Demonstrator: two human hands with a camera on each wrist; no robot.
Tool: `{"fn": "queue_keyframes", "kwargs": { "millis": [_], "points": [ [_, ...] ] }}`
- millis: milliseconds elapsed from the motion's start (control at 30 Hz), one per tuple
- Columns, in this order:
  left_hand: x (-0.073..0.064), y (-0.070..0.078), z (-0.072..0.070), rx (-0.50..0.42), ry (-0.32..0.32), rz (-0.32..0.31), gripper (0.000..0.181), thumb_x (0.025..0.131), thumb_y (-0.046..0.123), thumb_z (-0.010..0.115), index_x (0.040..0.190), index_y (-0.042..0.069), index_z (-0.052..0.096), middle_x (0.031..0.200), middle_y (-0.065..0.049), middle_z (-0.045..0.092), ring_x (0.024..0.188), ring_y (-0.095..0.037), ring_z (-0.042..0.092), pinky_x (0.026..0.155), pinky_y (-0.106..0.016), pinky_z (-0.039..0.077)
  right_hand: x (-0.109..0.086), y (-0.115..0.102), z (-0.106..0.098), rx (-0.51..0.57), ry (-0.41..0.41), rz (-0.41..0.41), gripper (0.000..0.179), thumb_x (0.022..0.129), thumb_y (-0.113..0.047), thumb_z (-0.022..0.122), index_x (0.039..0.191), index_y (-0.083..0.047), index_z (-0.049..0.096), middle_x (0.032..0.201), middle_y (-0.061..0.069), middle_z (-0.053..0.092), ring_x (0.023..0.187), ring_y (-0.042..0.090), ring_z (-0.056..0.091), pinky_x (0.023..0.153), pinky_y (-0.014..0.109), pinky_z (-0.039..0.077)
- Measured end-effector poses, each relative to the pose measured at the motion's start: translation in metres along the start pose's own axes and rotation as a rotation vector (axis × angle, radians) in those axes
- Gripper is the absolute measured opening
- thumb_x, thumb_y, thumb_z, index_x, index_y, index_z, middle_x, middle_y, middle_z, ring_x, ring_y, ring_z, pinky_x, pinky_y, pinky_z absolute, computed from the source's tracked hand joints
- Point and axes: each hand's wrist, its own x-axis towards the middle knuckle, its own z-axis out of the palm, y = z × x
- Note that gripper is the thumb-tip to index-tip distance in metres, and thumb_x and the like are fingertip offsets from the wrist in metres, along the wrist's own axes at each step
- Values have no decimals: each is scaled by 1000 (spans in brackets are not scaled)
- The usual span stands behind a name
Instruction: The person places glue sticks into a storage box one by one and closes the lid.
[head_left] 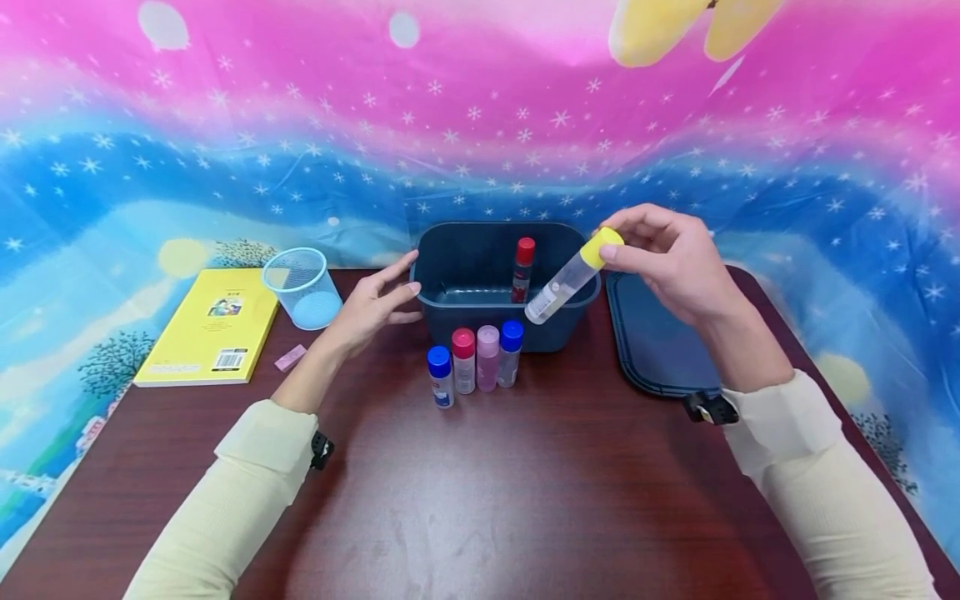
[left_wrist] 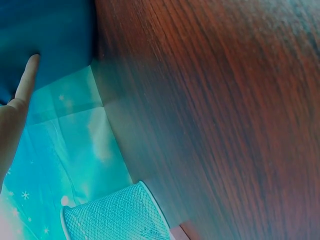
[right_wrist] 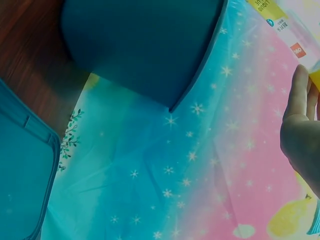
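Observation:
My right hand (head_left: 686, 262) pinches the yellow cap of a clear liquid glue bottle (head_left: 564, 282), which hangs tilted over the front right rim of a dark blue bin (head_left: 480, 321). Its label (right_wrist: 285, 25) shows in the right wrist view. Inside the bin stands a red-capped glue bottle (head_left: 522, 271). My left hand (head_left: 375, 302) rests at the bin's left end, fingers fairly straight along the side. Before the bin stand a blue-capped bottle (head_left: 441, 379), a red-capped bottle (head_left: 464, 362), a pink bottle (head_left: 488, 360) and another blue-capped bottle (head_left: 510, 356).
A dark blue lid (head_left: 660, 333) lies right of the bin. To the left are a blue mesh pen cup (head_left: 303, 287), a yellow book (head_left: 213, 329) and a small pink eraser-like block (head_left: 290, 357). A printed cloth (head_left: 480, 125) hangs behind the wooden table (head_left: 480, 500).

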Motion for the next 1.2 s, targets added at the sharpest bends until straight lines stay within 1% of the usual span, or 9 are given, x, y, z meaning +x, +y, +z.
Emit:
{"fn": "queue_keyframes", "kwargs": {
  "millis": [133,300,433,600,733,900,1033,1200],
  "points": [
    [0,0,0,6,1,-1,61,105,13,54,161,11,28,167,-10,20,142,-44,37,98,-57,49,3,-2,3,51,27,-9,20,93,10,65,112,5,70,110,15,68,94,26,63,81,29,60],
    [0,-1,0,10,5,-7,61,105,13,54,161,12,28,166,-10,22,142,-42,39,97,-56,50,6,-3,6,120,60,-23,21,93,9,65,113,6,70,112,14,66,98,23,64,84,27,59],
    [1,1,0,11,5,-6,61,105,13,54,161,12,28,166,-10,22,142,-41,39,98,-57,49,9,-3,9,124,94,-32,22,92,7,67,113,5,70,112,15,65,98,23,64,85,27,59],
    [1,0,-1,2,1,0,61,106,12,54,161,11,28,166,-10,22,143,-42,37,98,-57,49,14,0,14,99,143,-20,23,91,4,71,115,6,69,109,14,65,97,22,64,84,26,59],
    [1,-1,-1,-1,5,0,61,105,11,54,161,10,28,166,-11,23,142,-42,38,98,-57,49,19,5,18,33,163,-4,25,91,1,73,115,5,69,106,12,65,95,22,64,84,24,59],
    [1,-1,0,-3,16,8,61,105,11,54,161,9,28,166,-10,24,142,-43,38,96,-56,50,25,13,25,-91,166,28,24,92,-4,74,115,0,71,106,9,67,97,22,64,83,22,57],
    [1,-1,0,3,21,6,61,105,12,55,161,10,29,166,-9,25,142,-42,39,96,-55,51,30,20,30,-168,170,83,26,93,-9,75,117,-1,70,110,8,67,101,24,63,86,24,56],
    [1,-2,0,10,20,1,62,105,12,55,161,11,29,165,-10,26,142,-41,39,96,-55,51,36,31,33,-261,172,149,28,94,-15,75,119,-5,69,114,7,66,104,23,62,90,28,55]
  ]
}}
